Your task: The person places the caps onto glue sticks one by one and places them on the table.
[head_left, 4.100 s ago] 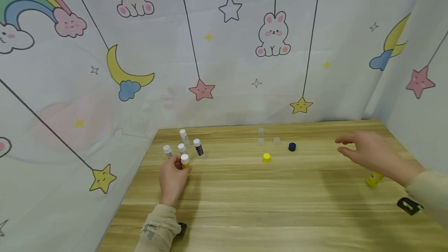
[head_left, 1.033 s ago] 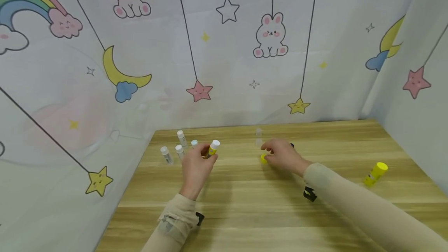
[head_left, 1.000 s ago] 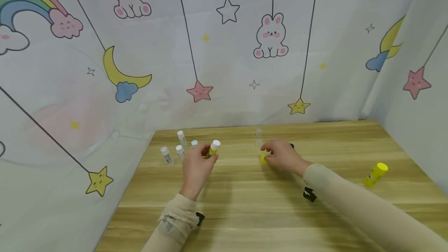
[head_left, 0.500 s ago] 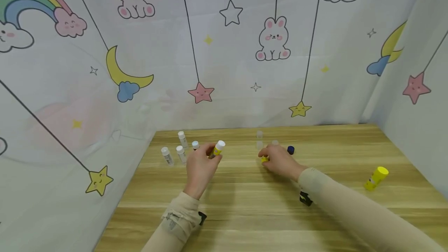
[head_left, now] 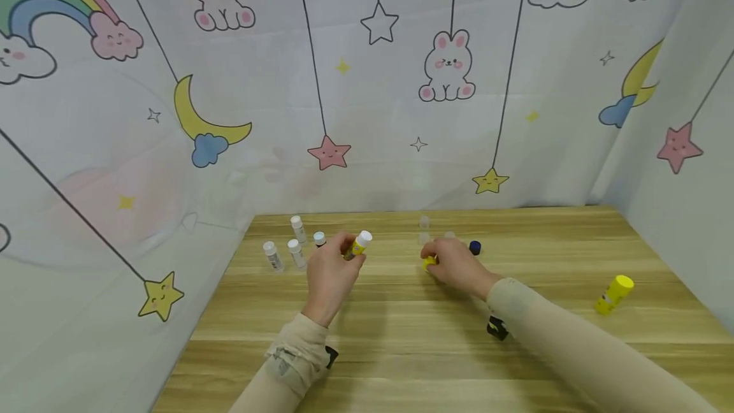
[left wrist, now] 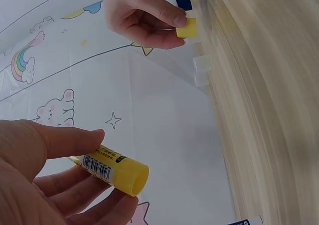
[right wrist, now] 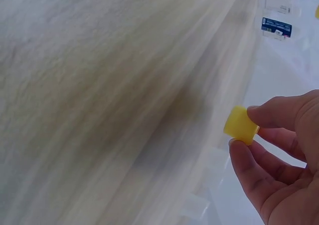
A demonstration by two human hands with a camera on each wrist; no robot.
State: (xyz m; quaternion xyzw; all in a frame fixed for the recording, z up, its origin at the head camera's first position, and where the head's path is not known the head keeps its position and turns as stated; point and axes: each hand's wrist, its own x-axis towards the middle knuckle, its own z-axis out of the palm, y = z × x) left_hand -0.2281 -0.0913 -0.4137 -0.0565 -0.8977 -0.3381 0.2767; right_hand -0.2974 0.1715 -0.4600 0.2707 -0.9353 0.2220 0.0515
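Observation:
In the head view my left hand (head_left: pixel 332 276) holds a yellow glue stick (head_left: pixel 358 246) with a white top, tilted to the right above the table. The left wrist view shows a barcode on the barrel of the glue stick (left wrist: pixel 112 169), thumb on one side and fingers on the other. Farther right, my right hand (head_left: pixel 459 268) pinches a small yellow cap (head_left: pixel 428 264) between thumb and fingertips. That yellow cap (right wrist: pixel 241 125) is seen clearly in the right wrist view. The two hands are apart, with the glue stick left of the cap.
Several white-topped tubes (head_left: pixel 297 253) stand at the back left of the wooden table (head_left: pixel 401 349). Behind the right hand are clear caps (head_left: pixel 424 222) and a dark blue cap (head_left: pixel 474 248). A larger yellow tube (head_left: pixel 613 295) stands at the right. A patterned curtain (head_left: pixel 367 113) hangs behind.
Since the earliest frame, my left hand has lifted the glue stick from the tube group and carried it right. My right hand has come left from the table's right side and grasped the yellow cap.

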